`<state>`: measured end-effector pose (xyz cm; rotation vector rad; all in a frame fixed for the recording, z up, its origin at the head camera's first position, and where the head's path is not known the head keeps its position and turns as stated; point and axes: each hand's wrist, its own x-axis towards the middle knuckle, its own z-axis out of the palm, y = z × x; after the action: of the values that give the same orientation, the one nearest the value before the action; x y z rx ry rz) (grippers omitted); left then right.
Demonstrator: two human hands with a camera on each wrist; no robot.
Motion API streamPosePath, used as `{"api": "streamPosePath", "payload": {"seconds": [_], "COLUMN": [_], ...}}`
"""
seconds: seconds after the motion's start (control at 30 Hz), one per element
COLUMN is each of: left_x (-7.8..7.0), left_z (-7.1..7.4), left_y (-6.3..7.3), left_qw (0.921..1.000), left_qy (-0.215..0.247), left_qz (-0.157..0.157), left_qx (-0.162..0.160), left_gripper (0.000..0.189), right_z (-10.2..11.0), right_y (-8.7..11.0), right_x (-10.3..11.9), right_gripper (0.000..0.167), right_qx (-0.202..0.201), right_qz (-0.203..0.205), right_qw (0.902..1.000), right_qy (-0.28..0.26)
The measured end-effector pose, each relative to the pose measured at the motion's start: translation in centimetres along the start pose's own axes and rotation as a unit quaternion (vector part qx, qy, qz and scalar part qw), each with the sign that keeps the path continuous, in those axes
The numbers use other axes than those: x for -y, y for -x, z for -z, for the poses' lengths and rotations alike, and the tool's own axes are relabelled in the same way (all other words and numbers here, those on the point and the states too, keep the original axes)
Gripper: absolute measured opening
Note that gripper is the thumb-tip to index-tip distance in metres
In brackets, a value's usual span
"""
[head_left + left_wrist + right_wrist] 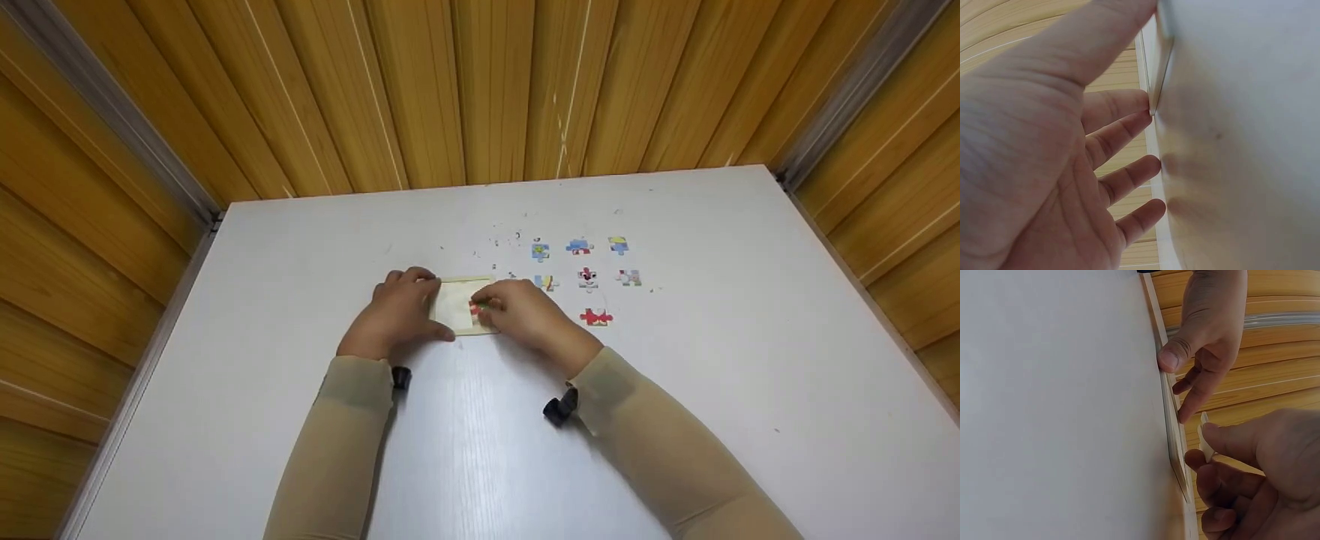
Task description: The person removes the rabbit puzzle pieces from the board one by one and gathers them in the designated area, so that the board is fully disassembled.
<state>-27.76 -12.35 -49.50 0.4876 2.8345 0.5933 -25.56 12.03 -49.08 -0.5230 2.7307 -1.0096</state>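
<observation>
Seven loose puzzle pieces (588, 279); one puzzle tray (456, 306); two hands (397, 313)

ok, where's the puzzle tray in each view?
Head: puzzle tray at table centre, between both hands.
Left wrist: only its edge shows, top centre, at the left hand's fingers.
Right wrist: seen edge-on, centre right.
Shared landmark: the white table.

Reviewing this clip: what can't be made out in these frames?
- Picture on the puzzle piece pinched by the right hand: too small in the head view, edge-on in the right wrist view.
- Near part of the puzzle tray: covered by both hands in the head view.
- Designs on the loose pieces: too small.
- Left hand fingertips on the tray: blurred in the left wrist view.
</observation>
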Motion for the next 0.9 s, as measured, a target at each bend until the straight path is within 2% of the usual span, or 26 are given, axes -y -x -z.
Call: {"api": "streamPosePath", "payload": {"seconds": [0.13, 0.37, 0.73, 0.9], "left_x": [-0.2, -0.2, -0.3, -0.3], "left_z": [-0.1, -0.5, -0.1, 0.0], "left_y": [0.0, -0.2, 0.1, 0.0], "left_qw": [0.9999, 0.9998, 0.9994, 0.9994], "left_qy": [0.008, 0.012, 0.021, 0.023], "left_qz": [0.01, 0.016, 0.027, 0.026], "left_qx": [0.001, 0.002, -0.007, -0.005], "left_gripper": [0.097, 0.099, 0.099, 0.098], "right_z": [0.8, 2.7, 6.2, 7.5], "right_y": [0.1, 1.3, 4.0, 5.3], "right_x": [0.1, -0.4, -2.8, -3.9], "right_gripper": [0.025, 0.024, 0.023, 0.03], "right_qx": [-0.018, -0.042, -0.071, -0.077], "right_qz": [-0.003, 0.001, -0.022, -0.026], "right_qw": [0.9997, 0.9985, 0.9956, 0.9952], "right_qy": [-0.017, -0.035, -0.057, -0.055]}}
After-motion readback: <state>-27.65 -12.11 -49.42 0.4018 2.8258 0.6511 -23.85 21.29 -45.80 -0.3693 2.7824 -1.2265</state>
